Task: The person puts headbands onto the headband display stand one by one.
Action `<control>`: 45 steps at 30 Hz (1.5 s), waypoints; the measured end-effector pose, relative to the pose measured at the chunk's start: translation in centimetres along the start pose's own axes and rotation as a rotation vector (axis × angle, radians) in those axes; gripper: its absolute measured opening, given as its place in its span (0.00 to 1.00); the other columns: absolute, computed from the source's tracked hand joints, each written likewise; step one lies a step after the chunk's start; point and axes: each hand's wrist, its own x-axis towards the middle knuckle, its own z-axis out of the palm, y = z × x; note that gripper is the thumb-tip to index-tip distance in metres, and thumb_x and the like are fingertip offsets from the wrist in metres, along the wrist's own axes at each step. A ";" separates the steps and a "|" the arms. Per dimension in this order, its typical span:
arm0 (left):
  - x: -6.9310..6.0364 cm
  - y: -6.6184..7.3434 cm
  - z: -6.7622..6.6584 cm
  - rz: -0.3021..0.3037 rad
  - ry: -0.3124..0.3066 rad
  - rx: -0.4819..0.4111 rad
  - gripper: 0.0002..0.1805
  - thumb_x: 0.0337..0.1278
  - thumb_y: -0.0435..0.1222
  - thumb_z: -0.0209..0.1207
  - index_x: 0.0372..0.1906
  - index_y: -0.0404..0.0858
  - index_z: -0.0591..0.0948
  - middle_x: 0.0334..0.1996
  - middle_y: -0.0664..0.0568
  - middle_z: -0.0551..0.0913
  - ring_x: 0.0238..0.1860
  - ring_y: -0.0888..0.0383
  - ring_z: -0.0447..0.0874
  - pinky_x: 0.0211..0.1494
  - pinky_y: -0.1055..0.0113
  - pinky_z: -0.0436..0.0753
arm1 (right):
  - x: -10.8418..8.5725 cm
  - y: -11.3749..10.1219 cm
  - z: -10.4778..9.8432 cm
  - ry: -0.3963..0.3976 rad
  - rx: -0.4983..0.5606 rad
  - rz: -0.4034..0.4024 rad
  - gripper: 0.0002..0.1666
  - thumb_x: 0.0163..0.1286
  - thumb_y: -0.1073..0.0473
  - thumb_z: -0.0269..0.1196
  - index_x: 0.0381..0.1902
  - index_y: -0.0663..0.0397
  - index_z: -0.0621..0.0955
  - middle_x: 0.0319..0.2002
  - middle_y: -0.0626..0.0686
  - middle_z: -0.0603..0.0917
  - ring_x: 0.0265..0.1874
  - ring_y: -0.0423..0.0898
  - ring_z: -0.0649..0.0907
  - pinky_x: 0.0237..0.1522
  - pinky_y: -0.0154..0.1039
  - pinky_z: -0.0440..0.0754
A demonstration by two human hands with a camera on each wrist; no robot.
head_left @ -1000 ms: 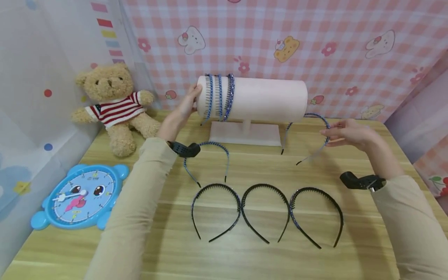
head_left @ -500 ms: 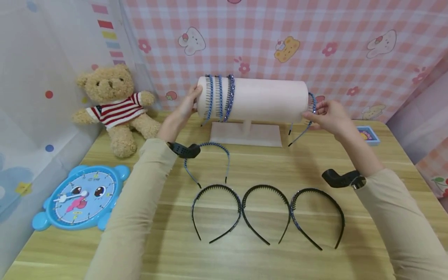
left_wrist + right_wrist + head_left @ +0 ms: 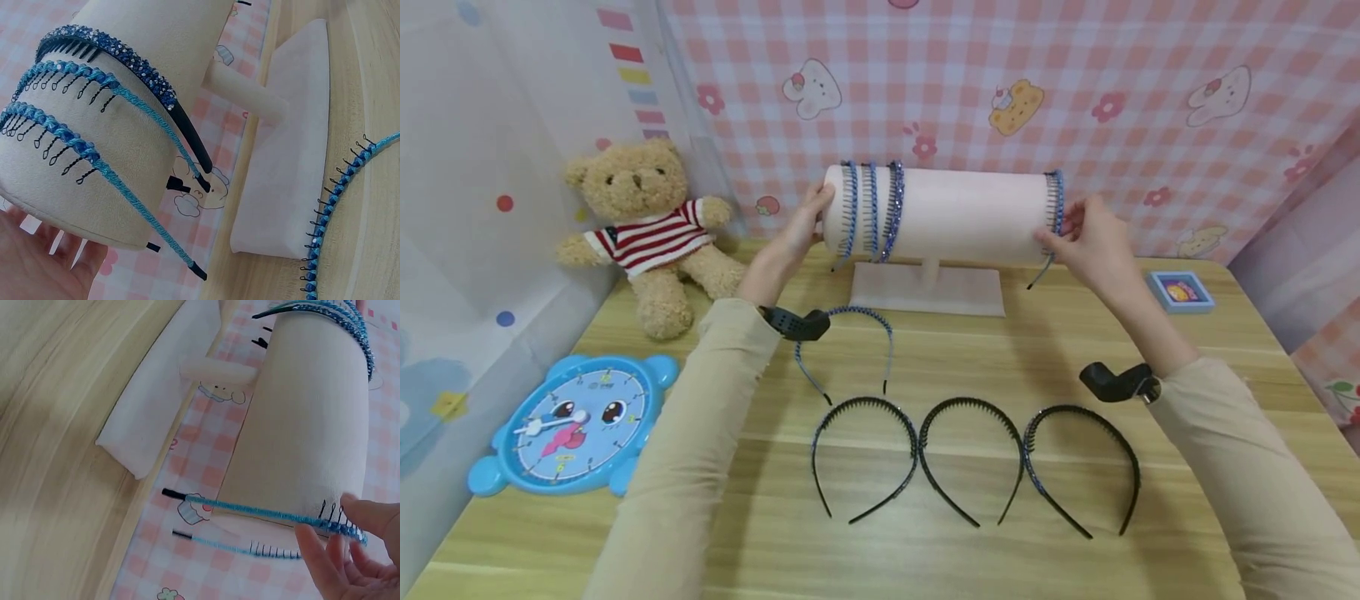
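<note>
A pale padded roll on a stand (image 3: 970,212) stands at the back of the table. Three blue headbands circle its left part; the innermost is a glittery headband (image 3: 119,53). My left hand (image 3: 801,218) touches the roll's left end, its fingers laid against the end face in the left wrist view. At the right end, my right hand (image 3: 1093,242) pinches a blue braided headband (image 3: 1060,196) between thumb and fingers. This headband sits around the roll's right edge, its black-tipped ends (image 3: 175,494) pointing down. Another blue braided headband (image 3: 859,308) lies near my left wrist.
Three dark headbands lie in a row in front: left headband (image 3: 865,402), middle headband (image 3: 970,402), right headband (image 3: 1078,408). A blue toy clock (image 3: 580,421) and a teddy bear (image 3: 651,225) are on the left. A small blue box (image 3: 1182,292) lies at right.
My right hand has moved left with the blue braided headband, from beside the roll onto its right end. The small box has come into sight. My left hand has stayed at the roll.
</note>
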 end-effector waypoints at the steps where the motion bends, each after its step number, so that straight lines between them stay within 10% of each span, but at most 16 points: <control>1: 0.0 0.0 0.0 0.001 0.001 -0.001 0.30 0.70 0.50 0.29 0.72 0.49 0.40 0.69 0.50 0.53 0.69 0.55 0.51 0.68 0.56 0.55 | 0.1 -0.1 0.1 0.004 -0.012 -0.020 0.26 0.62 0.55 0.61 0.48 0.70 0.66 0.39 0.65 0.75 0.35 0.53 0.76 0.21 0.21 0.69; 8: 0.1 0.0 -0.1 -0.003 0.005 0.001 0.30 0.70 0.50 0.29 0.72 0.49 0.40 0.69 0.50 0.53 0.68 0.54 0.52 0.68 0.57 0.56 | 1.3 0.5 0.2 0.020 -0.062 -0.101 0.39 0.56 0.54 0.67 0.58 0.66 0.63 0.48 0.68 0.71 0.43 0.60 0.73 0.40 0.47 0.75; 15: 0.0 0.0 0.0 -0.011 0.008 0.000 0.31 0.69 0.51 0.29 0.72 0.49 0.39 0.69 0.50 0.52 0.68 0.55 0.52 0.68 0.57 0.56 | 3.2 1.8 -1.0 -0.143 -0.146 -0.338 0.58 0.54 0.52 0.69 0.72 0.56 0.45 0.70 0.65 0.49 0.68 0.63 0.53 0.67 0.59 0.50; 20: -0.1 0.1 0.1 -0.008 0.010 0.001 0.31 0.69 0.51 0.29 0.72 0.49 0.39 0.68 0.48 0.54 0.67 0.54 0.53 0.65 0.58 0.58 | 3.9 1.3 -1.2 -0.244 -0.199 -0.406 0.54 0.56 0.50 0.67 0.71 0.56 0.50 0.70 0.62 0.53 0.70 0.59 0.53 0.69 0.55 0.49; 45: -0.2 -0.1 0.0 0.007 0.002 0.013 0.30 0.70 0.50 0.28 0.72 0.48 0.40 0.68 0.48 0.54 0.68 0.53 0.52 0.68 0.56 0.55 | 4.9 -5.4 3.7 -0.250 -0.452 -0.637 0.54 0.55 0.40 0.64 0.69 0.62 0.54 0.69 0.61 0.58 0.67 0.59 0.60 0.66 0.56 0.55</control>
